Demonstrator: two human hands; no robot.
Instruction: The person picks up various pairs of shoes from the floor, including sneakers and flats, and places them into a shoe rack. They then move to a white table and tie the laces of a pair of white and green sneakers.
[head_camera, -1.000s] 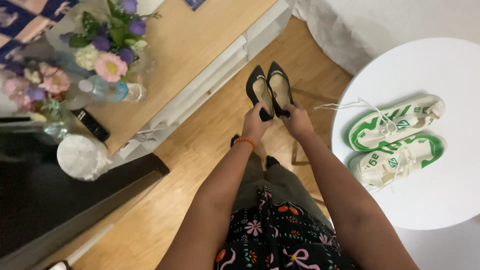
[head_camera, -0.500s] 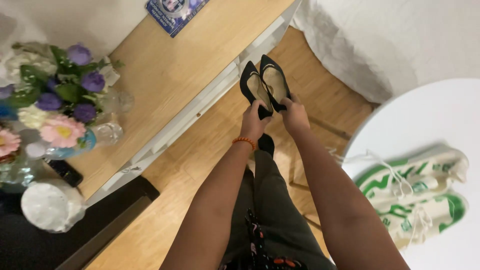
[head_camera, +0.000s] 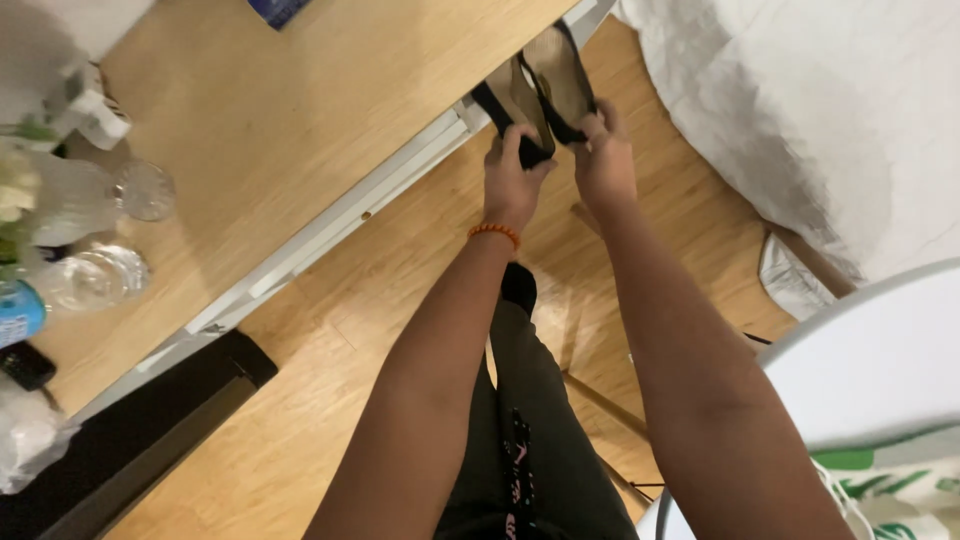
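The wooden desk (head_camera: 300, 130) fills the upper left of the view and serves as the landmark. Right of the desk, white bedding (head_camera: 800, 120) spreads across the upper right corner. Well below the desk's front edge, part of a round white table (head_camera: 880, 370) shows. At the desk's near right corner, you hold a pair of black flat shoes (head_camera: 540, 95) in the air, half over the desk edge. Your left hand (head_camera: 515, 185) pinches the heel of one shoe; your right hand (head_camera: 605, 160) pinches the other. Both grips look light, at the heels only, so a shoe could likely swing, knock the desk edge, and drop to the floor. At the desk's far left stand clear plastic bottles (head_camera: 90, 275).
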